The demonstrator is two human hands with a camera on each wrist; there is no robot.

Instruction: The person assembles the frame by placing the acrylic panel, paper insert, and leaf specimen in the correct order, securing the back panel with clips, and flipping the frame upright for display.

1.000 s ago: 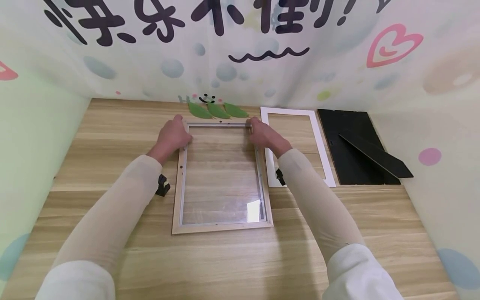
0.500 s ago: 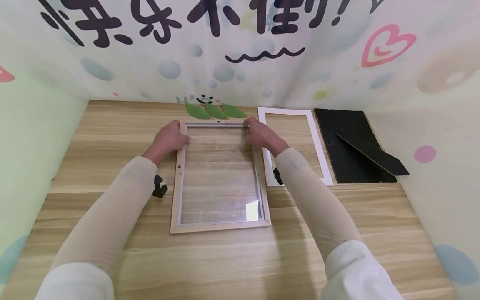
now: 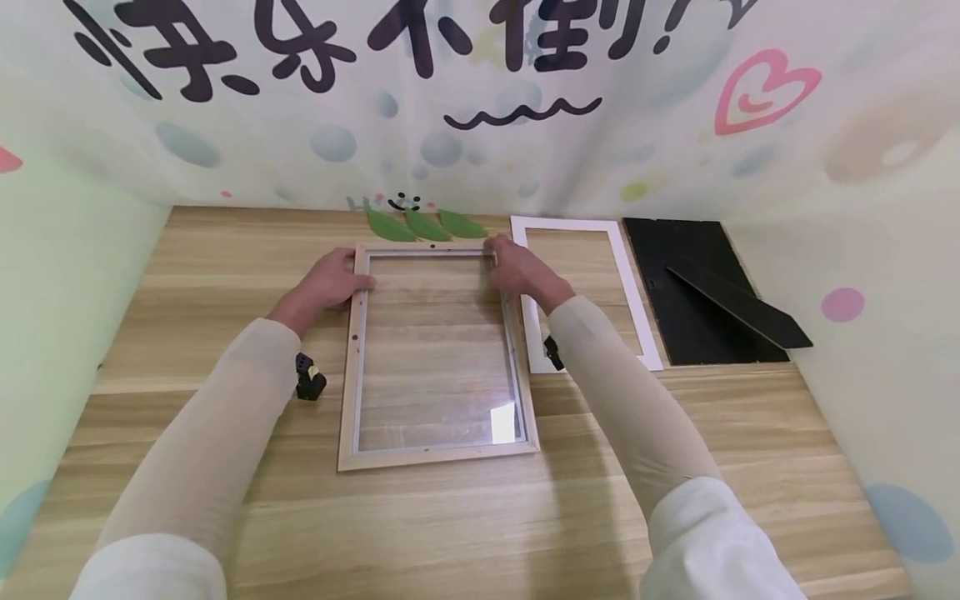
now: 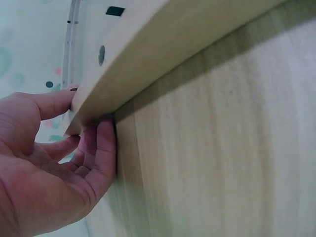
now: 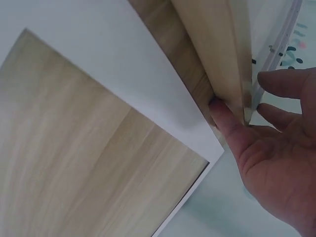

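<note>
A light wooden picture frame (image 3: 346, 392) lies on the table with a clear pane (image 3: 435, 350) inside its border. At its far left corner, my left hand (image 3: 328, 279) grips the frame, thumb over the top and fingers (image 4: 104, 148) curled against the outer side. My right hand (image 3: 525, 271) holds the far right corner, fingers (image 5: 229, 123) against the outer edge. The right wrist view shows its thumb (image 5: 284, 83) on the inner side. Several green leaves (image 3: 427, 226) lie in a row just beyond the frame's far edge.
A white mat border (image 3: 633, 292) lies to the right, partly beneath my right forearm. Beyond it rests a black backing board (image 3: 667, 312) with its stand leg (image 3: 738, 304) folded outward. A printed cloth wall (image 3: 300, 167) rises behind the wooden table (image 3: 375, 533).
My left hand has slid slightly nearer and outward along the frame's corner. The right hand keeps its place. The whole view has shifted a little; the frame looks still on the table.
</note>
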